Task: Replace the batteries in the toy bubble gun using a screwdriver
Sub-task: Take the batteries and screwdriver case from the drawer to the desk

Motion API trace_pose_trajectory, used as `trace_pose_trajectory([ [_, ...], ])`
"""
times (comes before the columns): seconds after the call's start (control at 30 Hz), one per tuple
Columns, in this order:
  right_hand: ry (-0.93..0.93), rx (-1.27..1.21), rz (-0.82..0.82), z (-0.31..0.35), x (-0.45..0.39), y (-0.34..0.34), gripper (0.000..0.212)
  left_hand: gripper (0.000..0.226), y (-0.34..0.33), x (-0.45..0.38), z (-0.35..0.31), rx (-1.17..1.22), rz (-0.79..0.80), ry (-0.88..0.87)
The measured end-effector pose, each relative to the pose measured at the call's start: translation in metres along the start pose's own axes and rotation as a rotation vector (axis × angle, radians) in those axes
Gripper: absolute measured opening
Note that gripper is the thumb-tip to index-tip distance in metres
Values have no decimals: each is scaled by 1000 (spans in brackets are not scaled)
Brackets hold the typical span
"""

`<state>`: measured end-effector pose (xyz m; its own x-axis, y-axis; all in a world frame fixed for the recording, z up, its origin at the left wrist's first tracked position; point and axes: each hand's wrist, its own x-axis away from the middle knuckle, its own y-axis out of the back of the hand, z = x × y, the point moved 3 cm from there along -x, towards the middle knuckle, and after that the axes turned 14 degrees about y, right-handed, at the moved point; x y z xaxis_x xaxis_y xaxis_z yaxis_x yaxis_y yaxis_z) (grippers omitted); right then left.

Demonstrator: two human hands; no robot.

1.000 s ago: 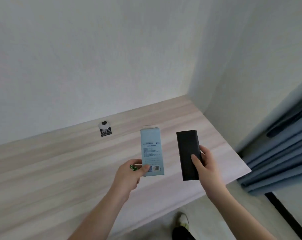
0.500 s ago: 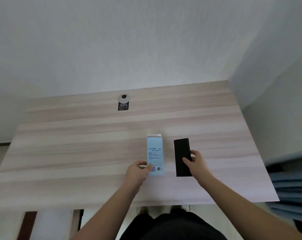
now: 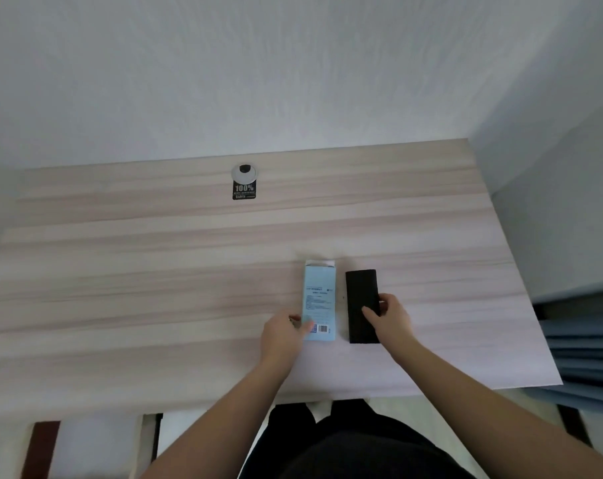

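So the biggest thing here is the light wood-grain counter [image 3: 155, 288], sitting pushed up against a white wall and filling most of the view. Off to the right there's some blue pleated fabric [image 3: 590, 344] hanging past the counter's edge.

Both forearms are reaching in from the bottom, over dark clothing at the bottom edge. The right hand [image 3: 390, 318] is gripping a flat black case [image 3: 360, 299] lying lengthwise on the counter, thumb on top and the fingers curling round its right edge. Right beside it, with a narrow gap between them, a pale blue box [image 3: 320, 295] is lying flat with its far flap open and a barcode at the near end (looks like battery packaging, but the print is too small to read). The left hand [image 3: 281, 338] is pinching that box's near left corner with the thumb on top; there's a tiny bit of something reddish poking out by the fingers, can't tell what it is.

Further back near the wall, a round white cable grommet [image 3: 243, 172] is sitting in the counter, with a small black sticker [image 3: 243, 191] reading "100%" touching it on the near side.
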<state>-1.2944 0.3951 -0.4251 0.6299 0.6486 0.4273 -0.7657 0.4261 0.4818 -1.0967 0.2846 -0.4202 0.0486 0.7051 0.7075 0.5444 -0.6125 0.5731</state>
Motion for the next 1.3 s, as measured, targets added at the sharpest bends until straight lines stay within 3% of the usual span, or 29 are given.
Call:
trace_pose_trajectory([
  [0.13,17,41,-43,-3,-3,0,36,26,3,-4,3,-35,-28,-17],
  [0.27,-1,68,-89,-9,-3,1,42,33,12,-5,-5,116,-30,43],
  [0.47,47,194,-10,-9,1,-5,64,16,6,3,-38,642,391,269],
  [0.57,39,206,0,-9,1,-4,68,20,-3,7,-53,720,465,308],
  [0.7,47,257,-4,-10,2,2,69,19,-19,7,-66,569,410,210],
  [0.87,46,290,-17,-15,1,12,68,11,-36,5,-83,212,244,-16],
  [1.03,26,317,-29,-17,-1,22,62,19,-48,4,-103,-123,92,-187],
  [1.3,53,333,1,-20,-9,34,58,18,-69,-3,-130,-336,-101,-253],
])
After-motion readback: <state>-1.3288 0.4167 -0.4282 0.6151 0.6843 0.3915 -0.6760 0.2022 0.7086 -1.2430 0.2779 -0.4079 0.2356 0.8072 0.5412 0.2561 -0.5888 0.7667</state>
